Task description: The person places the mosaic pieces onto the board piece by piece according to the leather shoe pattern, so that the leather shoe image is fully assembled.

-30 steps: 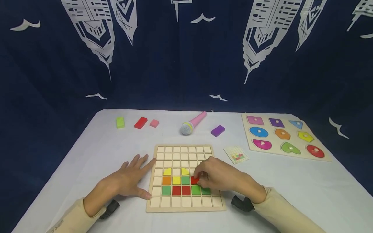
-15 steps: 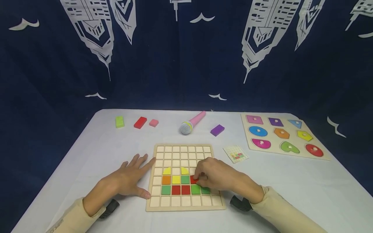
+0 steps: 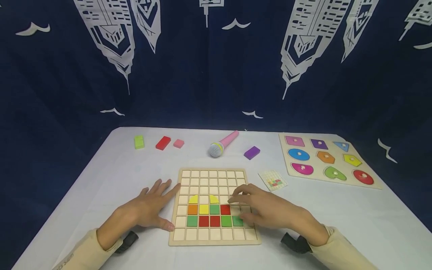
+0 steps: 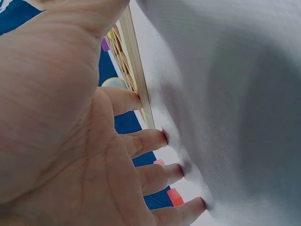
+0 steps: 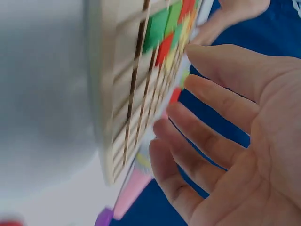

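A wooden grid board (image 3: 203,234) lies flat at the middle of the white table. Coloured tiles fill some of its cells: a red tile (image 3: 225,209) at the right of one row, an orange tile (image 3: 192,209) at its left, green and red ones in the row below, two yellow rounded tiles above. My left hand (image 3: 145,210) rests with fingers spread, thumb and a fingertip at the board's left edge. Over the board's right side hovers my right hand (image 3: 270,206), fingers loosely bent and apart, holding nothing; the right wrist view shows its bare palm (image 5: 263,155).
A small pattern card (image 3: 273,180) lies right of the board. Farther right is a shape puzzle board (image 3: 312,178). Behind stand a toy microphone (image 3: 222,144), a purple block (image 3: 252,152), a red block (image 3: 163,143), a pink block (image 3: 179,143) and a green block (image 3: 139,142).
My right hand has let go of the red tile, which sits in its cell, and drawn back to the right with fingers parted. My left hand has stayed in place.
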Demonstrator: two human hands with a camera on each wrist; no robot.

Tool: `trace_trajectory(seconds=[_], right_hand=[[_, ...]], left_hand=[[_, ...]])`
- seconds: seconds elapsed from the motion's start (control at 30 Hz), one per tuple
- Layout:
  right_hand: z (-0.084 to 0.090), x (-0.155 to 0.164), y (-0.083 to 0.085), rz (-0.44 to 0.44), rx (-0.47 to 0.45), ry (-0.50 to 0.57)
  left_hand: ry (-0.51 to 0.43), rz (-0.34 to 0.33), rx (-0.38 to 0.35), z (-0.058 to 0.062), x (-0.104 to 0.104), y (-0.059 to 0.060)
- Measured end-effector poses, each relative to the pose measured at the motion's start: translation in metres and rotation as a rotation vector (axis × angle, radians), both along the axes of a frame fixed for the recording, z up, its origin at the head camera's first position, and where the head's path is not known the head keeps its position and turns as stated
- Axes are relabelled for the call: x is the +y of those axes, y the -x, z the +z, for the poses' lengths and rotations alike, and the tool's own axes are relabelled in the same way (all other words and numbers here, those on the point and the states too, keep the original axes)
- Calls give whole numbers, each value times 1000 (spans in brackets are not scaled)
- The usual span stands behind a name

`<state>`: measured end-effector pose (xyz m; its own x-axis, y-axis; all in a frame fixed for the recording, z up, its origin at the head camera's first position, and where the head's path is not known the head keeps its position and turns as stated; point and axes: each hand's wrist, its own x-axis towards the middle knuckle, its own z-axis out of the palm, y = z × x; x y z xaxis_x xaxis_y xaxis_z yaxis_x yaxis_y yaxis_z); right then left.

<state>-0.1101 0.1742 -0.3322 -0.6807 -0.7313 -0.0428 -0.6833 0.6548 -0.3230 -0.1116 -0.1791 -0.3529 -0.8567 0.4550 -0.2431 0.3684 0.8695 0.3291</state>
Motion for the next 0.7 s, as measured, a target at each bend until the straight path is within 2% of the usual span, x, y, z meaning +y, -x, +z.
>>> trace_trajectory(seconds=[0.17,0.3,0.4,0.6,0.7], right_hand=[[5,38,2,-81,-45,34],[2,71,5,-182,-114,26],[-2,90,5,-253,-124,8],[-10,100,2,-379,-160,-28],[-15,101,3,-362,-157,-10]], left_hand=[[5,-1,-1,1,1,0],[3,-1,-1,2,1,0],[2,5,-8,1,2,1],[-3,16,-18,-1,0,0],[-6,16,-14,-1,0,0]])
